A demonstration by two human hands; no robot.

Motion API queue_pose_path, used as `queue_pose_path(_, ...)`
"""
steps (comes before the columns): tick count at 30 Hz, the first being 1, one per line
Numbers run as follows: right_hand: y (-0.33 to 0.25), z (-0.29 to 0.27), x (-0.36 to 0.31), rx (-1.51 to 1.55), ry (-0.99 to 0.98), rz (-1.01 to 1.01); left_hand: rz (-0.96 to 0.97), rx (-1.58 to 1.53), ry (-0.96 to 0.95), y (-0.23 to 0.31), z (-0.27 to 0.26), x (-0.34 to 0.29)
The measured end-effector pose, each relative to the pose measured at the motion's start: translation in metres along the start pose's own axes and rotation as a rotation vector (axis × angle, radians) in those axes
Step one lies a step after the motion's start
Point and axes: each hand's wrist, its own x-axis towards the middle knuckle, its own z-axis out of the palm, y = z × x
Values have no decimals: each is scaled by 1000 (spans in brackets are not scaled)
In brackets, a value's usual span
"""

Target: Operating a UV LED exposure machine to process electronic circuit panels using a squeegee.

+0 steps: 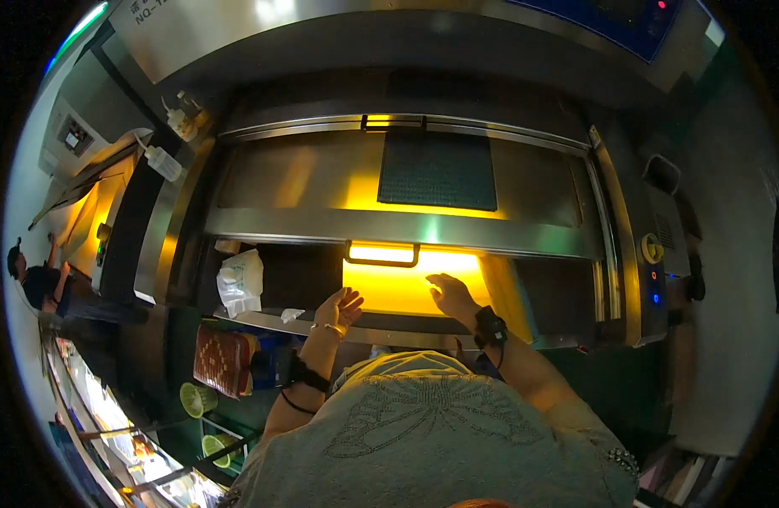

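Observation:
A glowing yellow light panel (391, 296) is set into the front of a metal machine before me. At its left edge I hold my left hand (342, 310) with the palm turned inward, fingers apart, nothing in it. Over the right part of the panel is my right hand (454, 296), fingers stretched and empty; I cannot tell whether it touches the surface. Just beyond both hands runs a metal frame (305, 233) with a black handle (383, 264). A dark rectangular sheet (438, 169) lies farther back on the machine.
A white plastic packet (240, 283) and a small white scrap (292, 315) sit left of the panel. Squeeze bottles (162, 162) stand at the far left. Lit buttons (655, 288) line the right side. Green baskets (197, 399) are low left; another person (46, 284) is at left.

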Motion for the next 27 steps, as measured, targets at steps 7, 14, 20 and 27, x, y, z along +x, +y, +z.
queue_pose_path(7,-57,52,23,-143,-203,13,-280,-24,200,5,-52,30)
queue_pose_path(14,-94,67,6,-296,-627,130,-409,133,17,1,-107,54)
queue_pose_path(20,-93,95,-25,-293,-635,178,-537,114,-189,-4,-92,27)
queue_pose_path(27,-110,98,-35,-381,-654,176,-449,52,-278,-13,-93,-21)
